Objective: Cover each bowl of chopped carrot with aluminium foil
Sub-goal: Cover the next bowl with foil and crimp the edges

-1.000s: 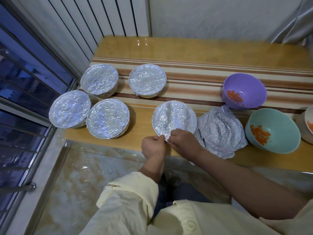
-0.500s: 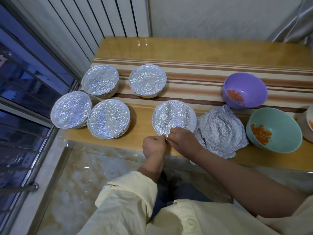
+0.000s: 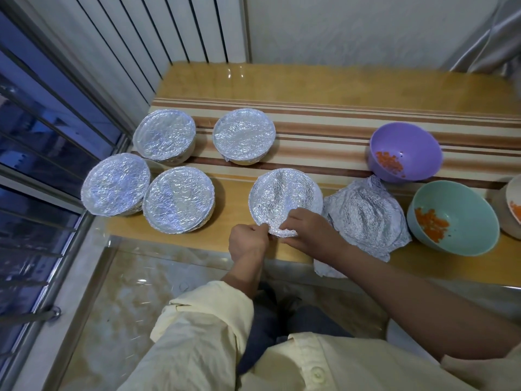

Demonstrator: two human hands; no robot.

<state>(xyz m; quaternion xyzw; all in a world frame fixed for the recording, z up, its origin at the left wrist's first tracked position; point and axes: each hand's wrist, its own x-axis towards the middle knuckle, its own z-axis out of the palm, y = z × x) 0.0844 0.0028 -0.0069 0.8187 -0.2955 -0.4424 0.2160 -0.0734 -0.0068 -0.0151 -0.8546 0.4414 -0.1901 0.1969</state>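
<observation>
A foil-covered bowl (image 3: 283, 197) stands near the table's front edge. My left hand (image 3: 248, 242) and my right hand (image 3: 308, 234) both pinch the foil at its near rim. Several more foil-covered bowls stand to the left, among them one (image 3: 178, 204) beside it and one (image 3: 244, 134) behind it. A pile of loose crumpled foil sheets (image 3: 366, 215) lies just right of my right hand. Uncovered bowls with chopped carrot stand on the right: a purple bowl (image 3: 406, 149), a teal bowl (image 3: 454, 218) and a white bowl (image 3: 511, 206) cut off by the frame edge.
The wooden table (image 3: 310, 83) has a striped runner (image 3: 324, 131) across it. A window with bars (image 3: 36, 165) is on the left and a white slatted wall (image 3: 158, 35) behind. Tiled floor (image 3: 112, 300) lies below the table's front edge.
Both hands have stayed at the near rim of the bowl, working the foil edge with small finger movements. Nothing else on the table has moved.
</observation>
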